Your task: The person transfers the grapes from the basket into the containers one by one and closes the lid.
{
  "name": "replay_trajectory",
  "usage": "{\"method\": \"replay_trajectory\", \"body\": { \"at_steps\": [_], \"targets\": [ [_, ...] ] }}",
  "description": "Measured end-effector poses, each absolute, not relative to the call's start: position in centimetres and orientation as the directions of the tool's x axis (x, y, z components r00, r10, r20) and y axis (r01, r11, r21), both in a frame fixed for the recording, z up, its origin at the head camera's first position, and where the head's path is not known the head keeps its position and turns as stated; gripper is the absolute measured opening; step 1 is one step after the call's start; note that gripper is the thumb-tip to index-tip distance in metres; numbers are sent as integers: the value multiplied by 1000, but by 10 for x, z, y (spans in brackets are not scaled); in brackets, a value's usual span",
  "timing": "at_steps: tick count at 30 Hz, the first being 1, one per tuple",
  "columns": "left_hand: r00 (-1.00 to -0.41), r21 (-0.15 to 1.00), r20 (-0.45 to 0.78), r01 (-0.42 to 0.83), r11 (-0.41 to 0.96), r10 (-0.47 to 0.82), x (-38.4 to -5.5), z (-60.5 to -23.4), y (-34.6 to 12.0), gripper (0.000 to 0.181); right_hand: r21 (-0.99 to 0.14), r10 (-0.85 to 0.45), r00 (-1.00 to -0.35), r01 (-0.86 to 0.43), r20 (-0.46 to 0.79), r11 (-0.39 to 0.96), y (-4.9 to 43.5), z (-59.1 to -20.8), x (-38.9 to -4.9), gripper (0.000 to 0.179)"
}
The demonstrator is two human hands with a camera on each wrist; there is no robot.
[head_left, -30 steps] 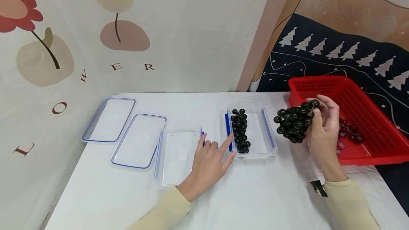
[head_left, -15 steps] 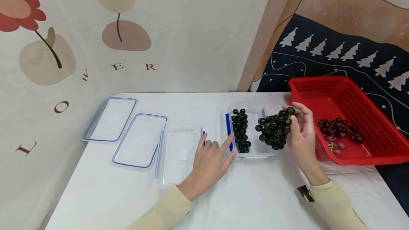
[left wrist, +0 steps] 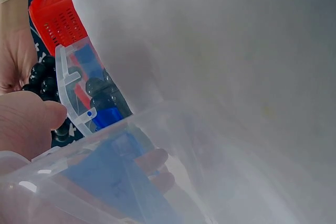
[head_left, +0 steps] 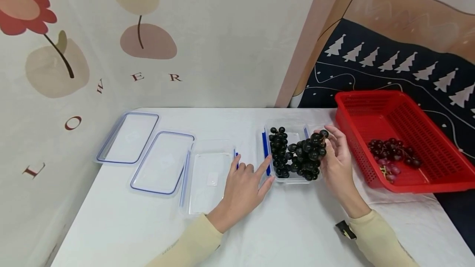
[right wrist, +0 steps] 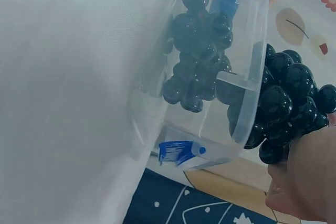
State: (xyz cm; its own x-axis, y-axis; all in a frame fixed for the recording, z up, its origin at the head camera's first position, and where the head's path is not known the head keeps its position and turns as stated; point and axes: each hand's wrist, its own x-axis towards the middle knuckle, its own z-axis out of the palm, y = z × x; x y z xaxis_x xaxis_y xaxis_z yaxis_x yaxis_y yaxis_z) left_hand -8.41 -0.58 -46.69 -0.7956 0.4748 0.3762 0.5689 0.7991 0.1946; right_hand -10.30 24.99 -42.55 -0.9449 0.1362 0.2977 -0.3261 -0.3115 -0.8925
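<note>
My right hand (head_left: 337,168) grips a bunch of black grapes (head_left: 309,155) by its stem end. The bunch hangs over the right half of a clear plastic box (head_left: 293,180) and dips past its rim in the right wrist view. Another bunch of black grapes (head_left: 278,145) lies along the left side of that box. My left hand (head_left: 241,186) is spread between this box and a second clear box (head_left: 208,155). Its index finger and thumb are extended to the first box's left edge, and the other fingers rest by the second box's right wall.
A red plastic basket (head_left: 438,187) at the right holds dark red grapes (head_left: 391,149) and a few pinkish ones (head_left: 389,169). Two blue-edged lids (head_left: 128,137) lie at the left on the white table (head_left: 282,234). A printed cloth wall (head_left: 222,40) stands behind.
My right hand has carried the black grape bunch left from beside the red basket and lowered it at the box. The left hand has stayed in place.
</note>
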Motion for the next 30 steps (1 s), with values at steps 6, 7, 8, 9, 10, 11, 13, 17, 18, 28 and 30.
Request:
{"method": "replay_trajectory", "body": {
  "at_steps": [6, 7, 8, 9, 10, 11, 13, 17, 18, 28, 30],
  "targets": [
    [-799, 191, 370, 565, 803, 474, -84, -468, -5, 58, -952, 152, -969, -224, 195, -210, 248, -435, -114, 33],
    [-799, 188, 367, 565, 804, 476, -84, -468, -5, 58, -961, 153, -974, -198, 170, -195, 248, -435, -116, 33],
    [-800, 186, 364, 564, 805, 477, -84, -468, -5, 58, -969, 147, -979, -169, 143, -182, 249, -436, -119, 33],
    [-801, 183, 360, 563, 806, 478, -84, -468, -5, 58, -975, 141, -983, -139, 116, -171, 249, -436, -121, 33],
    [-802, 181, 357, 562, 807, 479, -84, -468, -5, 58, -983, 144, -986, -107, 85, -146, 249, -436, -124, 32],
    [-803, 180, 355, 562, 807, 479, -84, -468, -5, 58, -990, 145, -988, -72, 55, -119, 250, -436, -127, 32],
    [-802, 179, 356, 562, 808, 479, -84, -467, -5, 58, -997, 149, -989, -13, 1, -79, 251, -435, -132, 31],
    [-801, 172, 364, 560, 810, 476, -84, -466, -6, 58, -997, 141, -989, 49, -41, 55, 252, -433, -142, 40],
    [-800, 170, 366, 560, 811, 475, -84, -466, -6, 58, -995, 133, -990, 48, -36, 89, 252, -432, -144, 42],
    [-804, 175, 356, 558, 811, 476, -85, -466, -6, 58, -850, 151, -972, -79, 182, 521, 255, -440, -154, 41],
    [-802, 172, 359, 560, 811, 477, -85, -467, -5, 58, -798, 168, -951, -114, 260, 592, 256, -445, -155, 33]
  ]
}}
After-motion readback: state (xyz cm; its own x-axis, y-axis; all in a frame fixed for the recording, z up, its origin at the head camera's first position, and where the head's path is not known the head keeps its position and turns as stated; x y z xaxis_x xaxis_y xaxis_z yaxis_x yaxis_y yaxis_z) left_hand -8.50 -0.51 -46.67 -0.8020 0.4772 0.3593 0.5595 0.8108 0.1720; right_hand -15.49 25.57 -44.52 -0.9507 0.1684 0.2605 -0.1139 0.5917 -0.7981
